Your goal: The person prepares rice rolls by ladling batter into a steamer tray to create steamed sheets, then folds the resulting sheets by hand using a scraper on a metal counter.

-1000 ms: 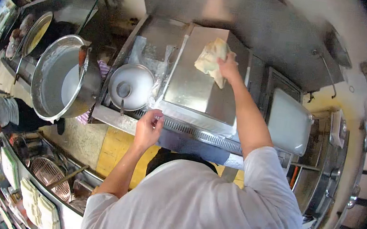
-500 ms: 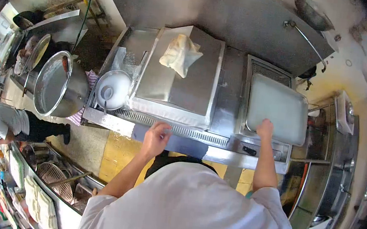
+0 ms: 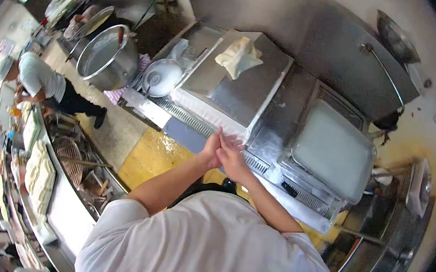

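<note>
Left hand (image 3: 211,150) and right hand (image 3: 232,160): touching each other, fingers straightened, nothing seen in either grip; both near the front edge of the steel box (image 3: 231,97). Cloth (image 3: 239,57): one, crumpled, atop the box, apart from both hands. Bowl (image 3: 169,73): left of the box, ladle (image 3: 154,80) in it. Tray (image 3: 335,146): pale, right of the box. Pot (image 3: 123,70): large, beyond the bowl

"How does the cloth (image 3: 239,57) look?"
"Cream-coloured and crumpled, bunched up in the middle, with loose corners sticking out."
"Where's it lying?"
"On top of the metal box (image 3: 239,95), nearer its back edge than its front."
"And the box?"
"Grey, shiny, with a white band along its front base."
</note>
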### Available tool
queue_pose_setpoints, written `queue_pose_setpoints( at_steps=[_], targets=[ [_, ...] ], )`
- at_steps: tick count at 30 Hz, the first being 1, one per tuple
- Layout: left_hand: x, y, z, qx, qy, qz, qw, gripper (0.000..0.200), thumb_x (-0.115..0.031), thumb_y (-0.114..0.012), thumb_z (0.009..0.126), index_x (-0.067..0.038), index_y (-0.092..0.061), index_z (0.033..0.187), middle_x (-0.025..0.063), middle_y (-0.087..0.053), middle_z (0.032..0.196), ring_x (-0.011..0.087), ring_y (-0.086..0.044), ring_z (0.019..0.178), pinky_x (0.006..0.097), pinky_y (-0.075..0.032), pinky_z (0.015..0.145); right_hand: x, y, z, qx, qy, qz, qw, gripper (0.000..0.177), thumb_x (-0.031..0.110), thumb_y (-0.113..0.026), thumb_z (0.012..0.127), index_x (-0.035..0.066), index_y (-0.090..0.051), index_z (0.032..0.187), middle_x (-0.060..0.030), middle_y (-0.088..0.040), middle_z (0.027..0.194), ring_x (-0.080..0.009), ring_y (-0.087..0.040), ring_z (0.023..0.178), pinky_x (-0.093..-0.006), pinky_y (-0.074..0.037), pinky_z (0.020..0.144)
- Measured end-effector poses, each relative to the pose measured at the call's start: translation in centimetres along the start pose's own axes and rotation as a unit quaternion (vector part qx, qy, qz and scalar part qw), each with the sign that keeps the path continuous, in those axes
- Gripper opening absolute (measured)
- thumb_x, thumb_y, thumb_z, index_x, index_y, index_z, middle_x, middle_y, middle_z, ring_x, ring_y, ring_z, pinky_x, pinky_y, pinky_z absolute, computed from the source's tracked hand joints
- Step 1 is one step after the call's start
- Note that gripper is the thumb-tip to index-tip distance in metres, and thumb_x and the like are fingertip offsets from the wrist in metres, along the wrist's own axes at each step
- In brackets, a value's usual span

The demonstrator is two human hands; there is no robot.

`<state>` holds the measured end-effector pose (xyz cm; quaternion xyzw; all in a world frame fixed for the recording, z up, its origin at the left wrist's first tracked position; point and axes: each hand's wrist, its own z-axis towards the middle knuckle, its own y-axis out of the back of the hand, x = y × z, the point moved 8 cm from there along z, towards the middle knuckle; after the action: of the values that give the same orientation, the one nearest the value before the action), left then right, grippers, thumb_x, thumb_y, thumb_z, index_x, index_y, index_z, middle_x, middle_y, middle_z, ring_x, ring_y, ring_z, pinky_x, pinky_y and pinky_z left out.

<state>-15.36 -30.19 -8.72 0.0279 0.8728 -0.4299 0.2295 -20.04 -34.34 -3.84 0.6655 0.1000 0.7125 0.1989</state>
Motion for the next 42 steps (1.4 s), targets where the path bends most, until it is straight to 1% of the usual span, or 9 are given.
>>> queue_pose_setpoints(
  at_steps=[3,8,15,22,24,27,36,41,42],
  targets=[
    [-3.4,-0.4,-4.4,-0.017,-0.05,-0.087,0.995,0.076,-0.067,-0.04,0.1,-0.011,-0.034,0.152,0.0139,-0.052,0.141,0.0305,-0.053,0.126,0.0494,-0.044,0.105,2.8,-0.8,1.2,-0.015,0.098,-0.305,0.947,0.062,0.033,-0.053,0.102,0.009,-0.034,0.156,-0.0221,-0.042,0.154,-0.0456,-0.034,0.145,-0.0538,-0.028,0.117],
    [-7.7,3.1,-12.7,-0.044,-0.164,0.167,0.971,0.062,-0.053,-0.055,0.099,-0.012,-0.048,0.145,0.0127,-0.058,0.137,0.0257,-0.058,0.119,0.0438,-0.049,0.097,8.3,0.5,1.8,0.014,0.126,-0.16,0.979,0.046,0.028,-0.062,0.095,0.0,-0.061,0.132,-0.0273,-0.052,0.143,-0.0486,-0.048,0.13,-0.0496,-0.038,0.111],
    [-11.0,11.5,-28.0,-0.416,-0.296,0.575,0.639,0.041,-0.035,-0.075,0.09,-0.003,-0.071,0.116,0.0149,-0.063,0.134,0.0259,-0.063,0.118,0.0363,-0.049,0.1,8.9,-11.4,4.0,0.219,0.092,-0.271,0.933,0.035,0.016,-0.067,0.09,-0.003,-0.066,0.12,-0.0236,-0.064,0.126,-0.0413,-0.059,0.117,-0.0439,-0.048,0.1],
    [-7.2,22.4,-35.9,-0.399,-0.287,0.341,0.801,0.045,-0.035,-0.076,0.087,-0.003,-0.069,0.118,0.0194,-0.067,0.125,0.0309,-0.065,0.114,0.0401,-0.052,0.095,17.7,-20.8,5.8,0.29,0.192,-0.15,0.925,0.042,0.016,-0.066,0.088,-0.001,-0.06,0.126,-0.025,-0.062,0.126,-0.0422,-0.06,0.116,-0.0472,-0.049,0.097],
    [-4.3,25.8,-36.9,-0.431,0.058,0.7,0.566,0.05,-0.045,-0.074,0.086,-0.007,-0.071,0.119,0.0212,-0.068,0.122,0.0357,-0.064,0.115,0.0422,-0.05,0.101,9.6,-25.9,5.8,0.213,0.331,-0.285,0.874,0.028,0.018,-0.068,0.088,-0.004,-0.067,0.105,-0.0212,-0.069,0.115,-0.0408,-0.065,0.101,-0.0465,-0.052,0.088],
    [-2.4,28.5,-41.0,-0.471,-0.119,0.542,0.686,0.057,-0.048,-0.073,0.086,-0.006,-0.068,0.125,0.0219,-0.068,0.123,0.0389,-0.064,0.114,0.0437,-0.05,0.101,15.8,-28.0,3.9,0.329,0.239,-0.208,0.89,0.021,0.017,-0.068,0.087,-0.004,-0.069,0.089,-0.0209,-0.069,0.115,-0.0412,-0.066,0.099,-0.0458,-0.052,0.087],
    [-2.5,31.7,-52.1,-0.574,-0.2,0.491,0.624,0.044,-0.034,-0.071,0.09,-0.003,-0.068,0.121,0.0214,-0.067,0.122,0.0382,-0.062,0.114,0.044,-0.05,0.099,24.3,-38.0,0.0,0.302,0.394,-0.139,0.857,0.022,0.016,-0.069,0.089,-0.005,-0.072,0.093,-0.0177,-0.07,0.116,-0.0347,-0.07,0.096,-0.0417,-0.054,0.086],
    [1.4,33.2,-53.0,-0.614,-0.217,0.408,0.64,0.041,-0.032,-0.07,0.09,-0.003,-0.069,0.12,0.0205,-0.066,0.123,0.0372,-0.062,0.115,0.0426,-0.049,0.1,18.3,-45.6,-0.5,0.641,-0.216,0.113,0.728,0.029,0.023,-0.063,0.098,-0.003,-0.072,0.104,-0.0141,-0.073,0.108,-0.0258,-0.072,0.093,-0.0374,-0.055,0.082],
    [2.2,33.1,-53.3,-0.626,-0.215,0.394,0.638,0.041,-0.032,-0.07,0.09,-0.003,-0.069,0.12,0.0205,-0.066,0.123,0.0372,-0.062,0.115,0.0426,-0.049,0.1,18.4,-46.4,1.3,0.571,0.064,-0.167,0.801,0.03,0.025,-0.066,0.094,-0.004,-0.072,0.098,-0.0146,-0.074,0.097,-0.0258,-0.072,0.094,-0.0357,-0.054,0.083]
  ],
)
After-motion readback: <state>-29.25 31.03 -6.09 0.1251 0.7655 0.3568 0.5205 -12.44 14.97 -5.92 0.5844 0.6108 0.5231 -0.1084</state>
